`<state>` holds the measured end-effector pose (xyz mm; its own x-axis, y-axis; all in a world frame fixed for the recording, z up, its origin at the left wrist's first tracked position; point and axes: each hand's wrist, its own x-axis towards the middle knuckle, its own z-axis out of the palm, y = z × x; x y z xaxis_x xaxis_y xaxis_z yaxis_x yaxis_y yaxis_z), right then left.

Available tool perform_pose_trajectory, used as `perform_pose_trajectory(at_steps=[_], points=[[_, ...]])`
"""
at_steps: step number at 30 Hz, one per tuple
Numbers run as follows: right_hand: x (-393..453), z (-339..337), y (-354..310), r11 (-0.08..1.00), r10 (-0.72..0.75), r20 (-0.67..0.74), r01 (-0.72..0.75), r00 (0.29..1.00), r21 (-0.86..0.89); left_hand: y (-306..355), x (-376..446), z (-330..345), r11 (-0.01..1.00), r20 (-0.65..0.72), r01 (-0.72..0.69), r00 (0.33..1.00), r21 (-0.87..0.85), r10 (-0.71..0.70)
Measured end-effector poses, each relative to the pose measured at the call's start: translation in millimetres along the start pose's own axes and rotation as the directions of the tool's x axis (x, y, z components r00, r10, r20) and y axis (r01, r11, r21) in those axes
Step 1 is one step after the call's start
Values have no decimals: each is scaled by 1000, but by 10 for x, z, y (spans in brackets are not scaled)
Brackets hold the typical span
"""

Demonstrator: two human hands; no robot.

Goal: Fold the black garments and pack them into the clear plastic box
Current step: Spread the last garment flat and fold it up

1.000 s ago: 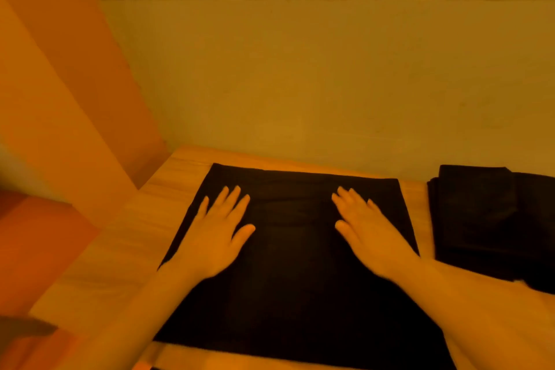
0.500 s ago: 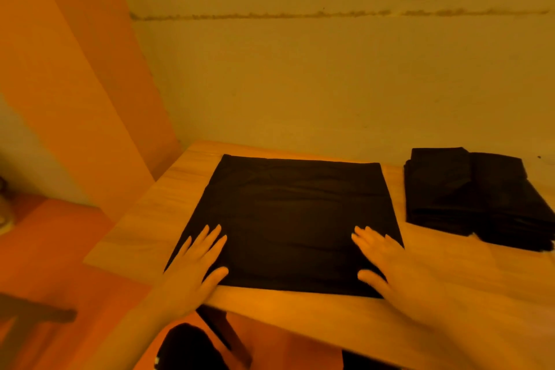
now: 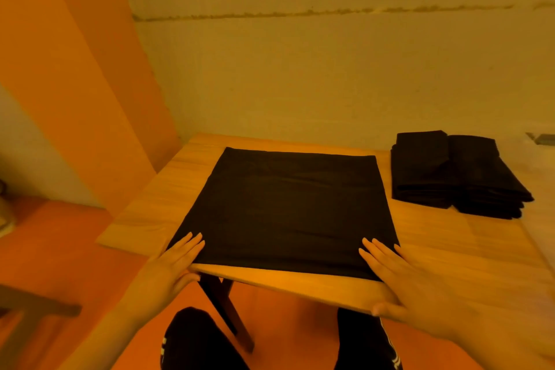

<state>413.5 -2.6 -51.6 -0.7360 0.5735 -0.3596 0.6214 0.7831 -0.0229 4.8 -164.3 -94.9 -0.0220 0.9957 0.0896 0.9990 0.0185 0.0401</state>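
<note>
We laid the garment [image 3: 285, 207] flat on the counter [image 3: 450, 249]. Our left hand [image 3: 168, 270] and right hand [image 3: 399, 276] rested on its near corners, fingers straight, grasping nothing. A folded stack [image 3: 450, 174] sat just beside it to the right.

Black garment [image 3: 285, 207] flat; folded stack [image 3: 450, 177] right.
</note>
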Motion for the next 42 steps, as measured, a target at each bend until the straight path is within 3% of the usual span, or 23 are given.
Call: perform_pose_trajectory(at_steps=[1,3,5,8,12,16,21,24,26,29,32,35,38,42], points=[[-34,25,-40,1000,-6,-12,6,1000,-25,-5,-20,-18,1000,-3,9,1000,20,-9],[-113,117,-131,996,-11,-179,-5,984,-88,-26,-63,-19,999,-70,12,998,49,-8],[-138,223,-204,991,112,-208,-124,972,-44,-56,-110,29,997,-162,-2,987,80,15],[-122,423,-242,992,111,-322,-122,940,-16,-86,-121,59,999,-244,-4,970,54,17],[-175,427,-275,986,133,-333,-90,933,141,-124,-129,64,999,-263,32,964,8,-29],[-224,474,-294,975,162,-349,-95,923,201,-187,-202,103,996,-376,65,923,-68,-86],[-375,517,-283,978,114,-414,-29,903,206,-142,-259,16,982,-363,110,918,-155,-160],[-387,489,-275,942,192,-530,-4,826,336,-91,-248,-111,957,-342,169,907,-235,-244],[-370,273,-260,896,302,-555,-33,775,442,-16,-206,-266,918,-348,206,879,-339,-326],[-281,-200,-134,797,398,-474,-39,785,603,47,-42,-580,843,-386,218,813,-492,-436],[-170,-765,4,756,441,-551,38,708,654,1,228,-1000,781,-372,228,779,-582,-504],[-109,-1292,85,700,477,-609,145,633,699,-41,450,-1438,745,-307,240,800,-622,-515],[-79,-1732,173,630,514,-615,223,598,744,-88,591,-1827,670,-275,228,784,-706,-556],[-94,-2143,258,574,550,-621,287,558,766,-123,771,-2258,520,-301,92,725,-849,-619]])
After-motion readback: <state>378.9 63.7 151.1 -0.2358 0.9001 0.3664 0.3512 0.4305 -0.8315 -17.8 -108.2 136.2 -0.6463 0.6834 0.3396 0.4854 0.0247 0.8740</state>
